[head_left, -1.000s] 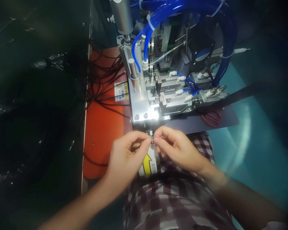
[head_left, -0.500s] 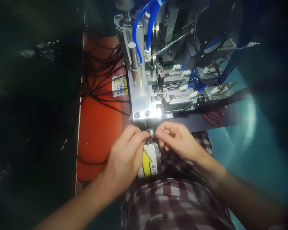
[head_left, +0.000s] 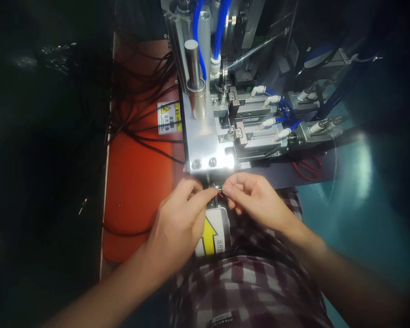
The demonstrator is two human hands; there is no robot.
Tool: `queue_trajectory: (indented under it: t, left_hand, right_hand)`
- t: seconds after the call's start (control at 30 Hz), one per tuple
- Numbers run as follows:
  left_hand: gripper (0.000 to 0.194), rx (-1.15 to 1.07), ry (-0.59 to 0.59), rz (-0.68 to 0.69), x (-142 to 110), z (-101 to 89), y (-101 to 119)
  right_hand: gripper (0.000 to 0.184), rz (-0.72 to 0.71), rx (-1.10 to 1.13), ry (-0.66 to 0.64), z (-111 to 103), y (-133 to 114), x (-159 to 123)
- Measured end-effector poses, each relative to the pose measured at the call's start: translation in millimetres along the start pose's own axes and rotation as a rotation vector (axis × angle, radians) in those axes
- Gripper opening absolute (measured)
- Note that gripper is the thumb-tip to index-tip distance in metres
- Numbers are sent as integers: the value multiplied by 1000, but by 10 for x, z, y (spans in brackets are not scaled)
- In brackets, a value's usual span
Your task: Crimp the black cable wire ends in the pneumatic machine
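Observation:
My left hand (head_left: 181, 216) is closed, its thumb and forefinger at a small white connector (head_left: 216, 186) that they mostly cover. Thin wires (head_left: 220, 194), one of them red, come out of it toward my right hand (head_left: 254, 196). The right thumb and forefinger pinch the wires close to the connector; their far ends are hidden. Both hands are just in front of the bright metal block (head_left: 201, 146) of the machine. Below the fingers is a white cover (head_left: 222, 228) with a yellow arrow.
An orange base plate (head_left: 136, 182) with a warning label (head_left: 169, 117) and black cables (head_left: 136, 123) lies to the left. Pneumatic cylinders (head_left: 259, 141) with white fittings and blue tubes stand behind. A red-handled tool (head_left: 307, 168) rests on the dark plate at right.
My left thumb has slid slightly right, covering more of the white connector, and the fingertips of both hands are closer together. The camera view has shifted a little.

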State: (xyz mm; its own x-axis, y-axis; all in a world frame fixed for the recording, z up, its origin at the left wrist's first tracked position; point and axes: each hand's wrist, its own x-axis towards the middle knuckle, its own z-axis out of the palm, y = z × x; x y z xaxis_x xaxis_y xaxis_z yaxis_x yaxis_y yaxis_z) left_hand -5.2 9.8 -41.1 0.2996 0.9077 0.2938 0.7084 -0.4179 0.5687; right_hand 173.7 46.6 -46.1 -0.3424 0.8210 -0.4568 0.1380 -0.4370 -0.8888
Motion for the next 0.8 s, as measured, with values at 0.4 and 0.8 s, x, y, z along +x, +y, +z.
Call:
queue_trajectory:
  t: [0.4,0.8]
  left_hand:
    - [27,-41,10,20,5,1,-22]
    - [25,-1,1,19,12,-7,-5]
  right_hand:
    - [20,36,29,11,16,-38,-9]
    - [17,34,28,22,25,-15,0]
